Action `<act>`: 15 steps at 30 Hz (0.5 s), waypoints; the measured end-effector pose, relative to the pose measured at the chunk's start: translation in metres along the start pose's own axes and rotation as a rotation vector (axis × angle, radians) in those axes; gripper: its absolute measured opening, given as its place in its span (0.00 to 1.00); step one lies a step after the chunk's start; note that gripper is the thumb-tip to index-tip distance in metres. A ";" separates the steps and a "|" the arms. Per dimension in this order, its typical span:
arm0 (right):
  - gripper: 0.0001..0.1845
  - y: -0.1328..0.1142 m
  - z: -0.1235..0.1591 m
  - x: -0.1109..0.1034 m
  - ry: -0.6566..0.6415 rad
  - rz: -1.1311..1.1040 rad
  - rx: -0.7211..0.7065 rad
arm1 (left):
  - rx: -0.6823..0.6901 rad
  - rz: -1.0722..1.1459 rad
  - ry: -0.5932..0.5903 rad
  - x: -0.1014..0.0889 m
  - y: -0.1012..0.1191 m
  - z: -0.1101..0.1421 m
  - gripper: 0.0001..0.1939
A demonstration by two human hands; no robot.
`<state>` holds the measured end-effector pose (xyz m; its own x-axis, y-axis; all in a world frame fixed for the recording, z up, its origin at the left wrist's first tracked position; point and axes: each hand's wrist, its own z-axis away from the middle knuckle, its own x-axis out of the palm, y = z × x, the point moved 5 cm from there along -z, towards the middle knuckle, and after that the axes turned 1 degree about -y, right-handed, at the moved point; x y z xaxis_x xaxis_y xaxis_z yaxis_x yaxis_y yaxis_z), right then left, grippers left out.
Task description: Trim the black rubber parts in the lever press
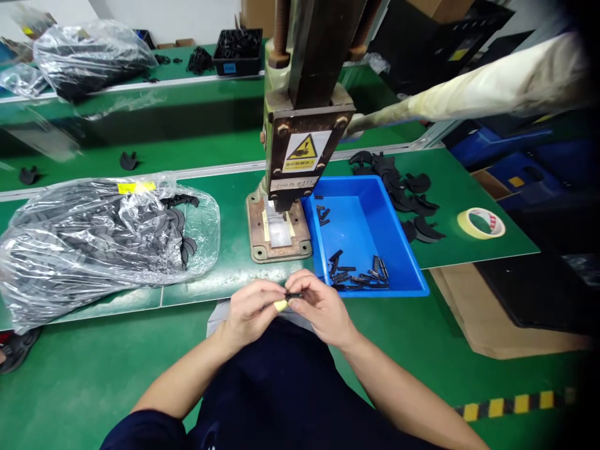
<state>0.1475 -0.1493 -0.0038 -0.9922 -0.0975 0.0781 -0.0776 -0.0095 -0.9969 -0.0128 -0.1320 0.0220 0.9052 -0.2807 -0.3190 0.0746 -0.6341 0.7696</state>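
Between the fingertips of both hands is a small black plastic part (pixel 294 295), held just in front of the table edge. My left hand (pixel 257 310) pinches its left end, with a yellow cover on one fingertip. My right hand (pixel 321 307) pinches the other end, and the fingers partly hide the part. Straight ahead stands a hand press (pixel 300 150) with a warning label, its ram over a metal plate (pixel 280 232) on the base. Right of the press, a blue tray (pixel 403 262) holds several small black parts (pixel 359 278).
A clear plastic bag (pixel 94 244) of black curved pieces lies at left. More curved pieces (pixel 398 187) and a tape roll (pixel 481 223) are on the right. The press's wrapped lever (pixel 469 94) reaches across the upper right. A black bin (pixel 238 53) stands at the back.
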 end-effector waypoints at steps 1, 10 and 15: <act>0.16 0.001 -0.001 0.002 -0.018 -0.068 0.027 | 0.013 0.001 -0.024 0.000 0.003 0.000 0.12; 0.26 0.000 0.004 0.026 -0.437 -0.562 0.475 | 0.078 0.064 -0.256 -0.026 0.020 -0.027 0.19; 0.30 0.009 0.008 0.036 -0.515 -0.738 0.626 | 0.131 0.147 -0.332 -0.025 0.022 -0.035 0.13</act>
<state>0.1122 -0.1604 -0.0100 -0.5508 -0.2629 0.7921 -0.4274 -0.7264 -0.5383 -0.0193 -0.1140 0.0664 0.7163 -0.5796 -0.3885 -0.1195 -0.6505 0.7500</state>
